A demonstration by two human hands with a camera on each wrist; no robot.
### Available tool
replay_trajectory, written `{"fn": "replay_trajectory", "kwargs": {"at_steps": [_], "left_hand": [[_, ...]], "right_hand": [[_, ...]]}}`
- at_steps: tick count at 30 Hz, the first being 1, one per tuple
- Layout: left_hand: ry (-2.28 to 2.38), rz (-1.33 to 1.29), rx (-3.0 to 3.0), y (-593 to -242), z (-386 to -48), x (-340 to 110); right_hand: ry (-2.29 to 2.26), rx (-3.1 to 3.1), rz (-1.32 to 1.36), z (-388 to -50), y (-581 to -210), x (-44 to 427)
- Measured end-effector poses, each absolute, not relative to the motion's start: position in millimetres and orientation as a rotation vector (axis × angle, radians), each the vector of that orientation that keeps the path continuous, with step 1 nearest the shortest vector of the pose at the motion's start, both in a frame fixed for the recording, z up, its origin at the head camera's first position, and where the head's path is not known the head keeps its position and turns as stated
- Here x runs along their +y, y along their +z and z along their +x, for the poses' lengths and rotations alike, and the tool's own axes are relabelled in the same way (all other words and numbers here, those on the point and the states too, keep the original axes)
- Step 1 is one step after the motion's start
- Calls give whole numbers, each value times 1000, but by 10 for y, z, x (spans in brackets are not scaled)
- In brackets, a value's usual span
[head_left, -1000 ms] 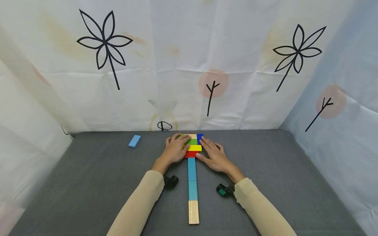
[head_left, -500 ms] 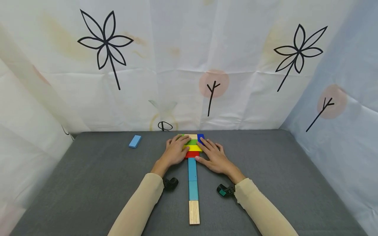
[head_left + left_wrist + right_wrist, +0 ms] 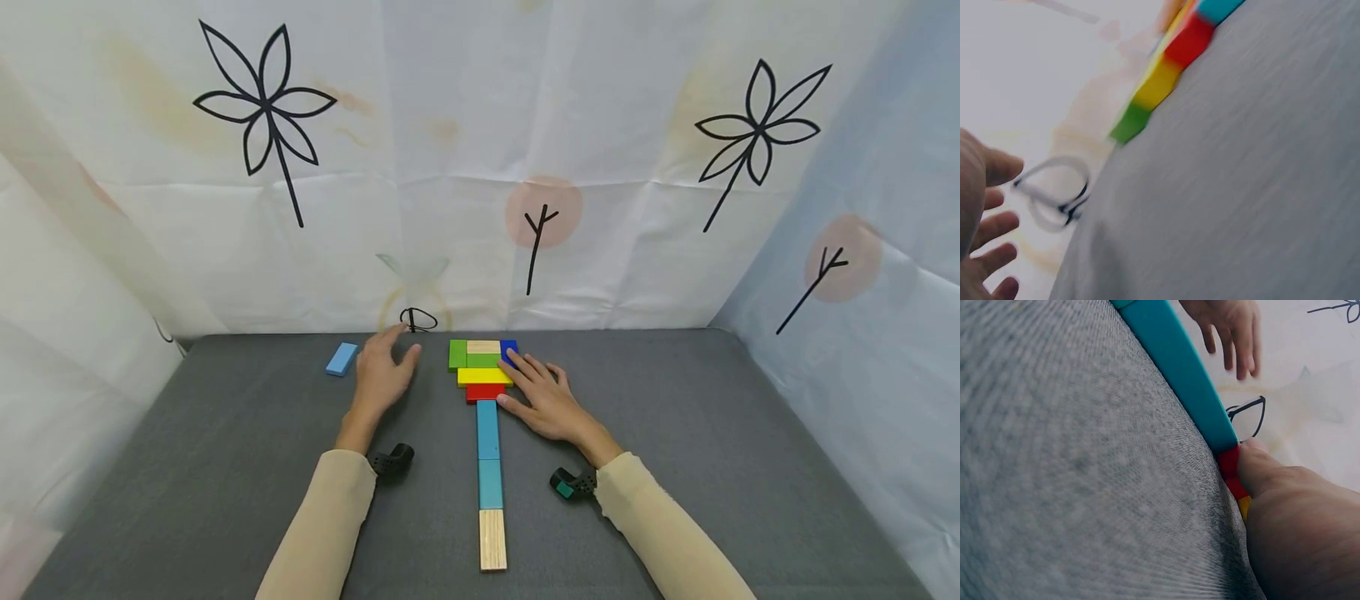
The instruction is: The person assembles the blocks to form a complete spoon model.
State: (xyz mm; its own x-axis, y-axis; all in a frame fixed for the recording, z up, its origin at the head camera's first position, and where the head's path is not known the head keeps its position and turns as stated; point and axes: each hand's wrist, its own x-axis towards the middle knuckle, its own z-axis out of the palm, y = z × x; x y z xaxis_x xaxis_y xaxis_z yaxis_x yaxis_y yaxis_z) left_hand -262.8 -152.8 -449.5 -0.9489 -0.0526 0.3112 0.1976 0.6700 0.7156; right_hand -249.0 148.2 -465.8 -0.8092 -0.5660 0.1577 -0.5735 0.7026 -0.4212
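Observation:
In the head view my left hand (image 3: pixel 381 377) is in the air between the block figure and a loose light-blue block (image 3: pixel 342 359), its thumb spread from its fingers and nothing held. My right hand (image 3: pixel 546 402) rests at the figure's right side, fingers extended by the dark blue block (image 3: pixel 509 350) and thumb at the red block (image 3: pixel 485 392). Above the red one lie a yellow block (image 3: pixel 480 377), green blocks (image 3: pixel 457 357) and a plain wood block (image 3: pixel 483 346). Two teal blocks (image 3: pixel 488 429) and another plain wood block (image 3: pixel 492 540) run down in a line. The left wrist view is blurred.
The blocks lie on a grey cloth-covered table (image 3: pixel 225 467). A white printed curtain (image 3: pixel 450 167) stands along its back edge, with further curtain at both sides. Each wrist wears a small black camera.
My left hand has lifted off the figure's left side and moved left toward the loose light-blue block, uncovering the green block. My right hand has stayed in place.

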Motion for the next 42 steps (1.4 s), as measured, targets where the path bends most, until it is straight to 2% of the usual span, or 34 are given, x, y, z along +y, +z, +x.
{"fn": "replay_trajectory", "kwargs": {"at_steps": [8,15,34,42], "left_hand": [[-1199,299,-2412,-4517,-2593,-1994],[-1225,466,-2422,-4591,-2546,-2158],[-1216,489,-2424,-4655,-2555,-2202],[-1271,268,-2428,-4471,-2608,-1945]], "right_hand": [[714,-2881,961,-2478,-4653,1481],[715,-2874,971,-2489,-4652,1487],[721,-2883,968,-2475,-4643,1494],[739,-2861,972,-2485,-4652,1494]]}}
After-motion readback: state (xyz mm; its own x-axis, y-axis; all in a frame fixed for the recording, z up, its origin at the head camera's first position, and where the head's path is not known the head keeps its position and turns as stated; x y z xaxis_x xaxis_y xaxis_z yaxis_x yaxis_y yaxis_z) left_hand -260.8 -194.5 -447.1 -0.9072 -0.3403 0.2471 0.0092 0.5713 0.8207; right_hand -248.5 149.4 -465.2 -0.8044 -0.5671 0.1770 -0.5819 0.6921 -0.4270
